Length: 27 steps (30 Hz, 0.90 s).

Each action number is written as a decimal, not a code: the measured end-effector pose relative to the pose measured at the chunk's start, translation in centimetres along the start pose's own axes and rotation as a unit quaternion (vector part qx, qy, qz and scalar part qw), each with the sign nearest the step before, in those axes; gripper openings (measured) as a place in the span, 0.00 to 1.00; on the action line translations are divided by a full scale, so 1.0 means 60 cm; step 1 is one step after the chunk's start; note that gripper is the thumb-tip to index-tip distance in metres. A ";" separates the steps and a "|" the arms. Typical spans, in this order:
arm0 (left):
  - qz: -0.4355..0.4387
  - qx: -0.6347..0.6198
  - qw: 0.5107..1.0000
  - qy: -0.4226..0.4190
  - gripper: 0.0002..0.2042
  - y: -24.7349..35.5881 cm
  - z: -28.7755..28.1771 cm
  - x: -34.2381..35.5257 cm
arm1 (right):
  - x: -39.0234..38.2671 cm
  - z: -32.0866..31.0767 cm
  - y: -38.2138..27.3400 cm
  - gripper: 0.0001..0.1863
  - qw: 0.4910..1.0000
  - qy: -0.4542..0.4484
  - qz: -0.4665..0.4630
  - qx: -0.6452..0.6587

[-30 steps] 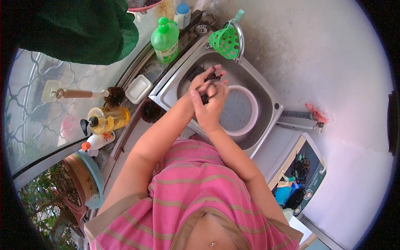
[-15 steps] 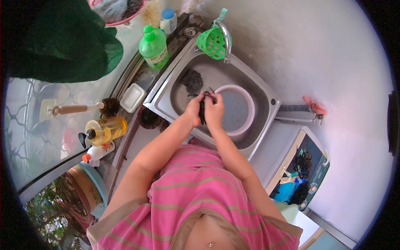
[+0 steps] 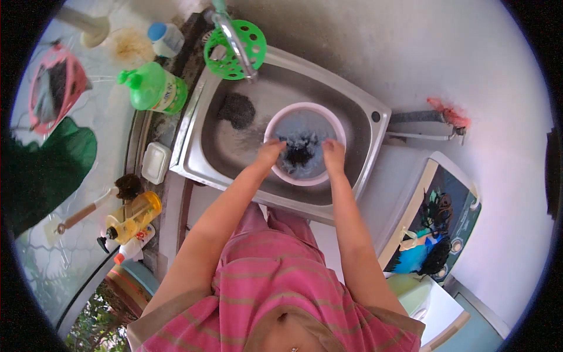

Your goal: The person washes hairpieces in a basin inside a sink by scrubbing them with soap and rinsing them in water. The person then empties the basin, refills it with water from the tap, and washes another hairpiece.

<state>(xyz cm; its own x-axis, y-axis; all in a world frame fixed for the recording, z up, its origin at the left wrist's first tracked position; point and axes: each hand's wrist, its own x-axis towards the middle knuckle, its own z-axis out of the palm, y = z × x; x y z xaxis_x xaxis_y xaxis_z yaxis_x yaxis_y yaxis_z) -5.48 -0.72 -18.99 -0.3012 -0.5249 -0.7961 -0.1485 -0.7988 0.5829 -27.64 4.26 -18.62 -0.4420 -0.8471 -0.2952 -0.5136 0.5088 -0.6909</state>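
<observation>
In the sink [image 3: 264,196] stands a round basin with a pink rim [image 3: 305,107], holding water. A dark, limp bundle [image 3: 298,154] lies in the stirred-up water; its exact kind is unclear. My left hand [image 3: 271,151] is at the basin's left side, fingers closed, with dark strands of the bundle at its fingertips. Over the right side of the rim is my right hand [image 3: 333,155], its fingers curled and blurred. Whether it grips anything cannot be made out. A dark scouring mesh [image 3: 236,111] rests on the sink floor left of the basin.
A metal faucet [image 3: 234,44] with a green perforated basket [image 3: 249,44] is behind the sink. Along the left ledge are a green bottle [image 3: 157,89], a white soap dish [image 3: 156,163] and a yellow pump bottle [image 3: 135,217]. Black and blue items lie on a washing machine [image 3: 404,234] at right.
Both hands held the dark bundle together over the basin's left edge; now they are apart and the bundle is in the water. The view has shifted, and the basin sits further left in it.
</observation>
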 end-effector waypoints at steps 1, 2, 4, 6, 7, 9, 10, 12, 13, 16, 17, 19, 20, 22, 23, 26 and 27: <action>0.024 0.021 0.999 0.031 0.33 0.030 0.023 -0.023 | 0.005 -0.005 0.011 0.20 0.997 0.003 0.031 0.074; 0.014 0.027 0.999 0.026 0.33 0.021 0.041 -0.004 | 0.010 -0.001 0.019 0.20 0.996 0.004 0.043 0.074; 0.151 -0.031 0.985 0.072 0.32 0.010 0.052 0.021 | 0.020 0.031 0.017 0.25 0.998 0.038 -0.050 -0.012; 0.100 -0.035 0.990 0.091 0.33 0.006 0.095 0.042 | 0.013 0.085 0.045 0.27 0.999 0.038 0.026 0.028; -0.006 -0.101 0.990 0.095 0.32 0.017 0.126 0.042 | 0.009 0.109 0.063 0.28 0.992 0.038 0.097 0.068; -0.112 -0.237 0.964 0.042 0.28 -0.034 0.086 0.087 | -0.012 0.157 0.008 0.30 0.980 -0.085 0.174 -0.044; -0.119 -0.234 0.964 0.036 0.28 -0.036 0.096 0.103 | -0.017 0.165 0.017 0.30 0.979 -0.081 0.183 -0.046; -0.193 -0.220 0.955 0.053 0.22 -0.031 0.116 0.115 | -0.033 0.177 0.034 0.29 0.971 -0.061 0.149 0.177; -0.172 -0.301 0.938 -0.001 0.18 -0.003 0.127 0.092 | -0.051 0.163 0.015 0.29 0.970 -0.059 0.160 0.175; -0.157 -0.389 0.899 -0.128 0.17 0.036 0.106 0.034 | -0.089 0.086 -0.111 0.27 0.995 0.048 0.026 0.078; -0.080 -0.416 0.904 -0.052 0.18 -0.044 0.063 0.080 | -0.086 0.087 -0.140 0.24 0.999 0.018 0.027 0.027; -0.113 -0.369 0.922 0.017 0.18 -0.045 0.130 0.072 | -0.037 0.065 -0.102 0.24 0.993 0.076 0.084 0.016; -0.136 -0.321 0.932 0.094 0.17 -0.036 0.157 0.064 | -0.023 0.064 -0.088 0.24 0.992 0.085 0.091 0.015; -0.135 -0.326 0.935 0.040 0.19 -0.015 0.151 0.050 | -0.012 0.057 -0.096 0.23 0.990 0.125 0.045 -0.042; -0.126 -0.350 0.928 0.016 0.18 0.002 0.152 0.042 | -0.024 0.060 -0.108 0.21 0.988 0.148 0.046 -0.018; 0.005 -0.131 0.991 -0.005 0.20 -0.006 0.091 0.047 | -0.104 0.069 -0.168 0.19 0.990 0.120 -0.062 0.030; -0.035 -0.187 0.982 -0.003 0.20 -0.050 0.050 0.074 | -0.127 0.069 -0.195 0.19 0.990 0.068 -0.108 0.057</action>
<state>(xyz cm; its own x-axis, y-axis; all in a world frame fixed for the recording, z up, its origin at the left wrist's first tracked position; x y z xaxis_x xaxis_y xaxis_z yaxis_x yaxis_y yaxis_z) -9.20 0.23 -23.77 -0.3086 -0.4633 -0.8307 0.1874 -0.8859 0.4244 -15.25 4.16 -11.02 -0.4293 -0.9020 -0.0463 -0.5235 0.2903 -0.8010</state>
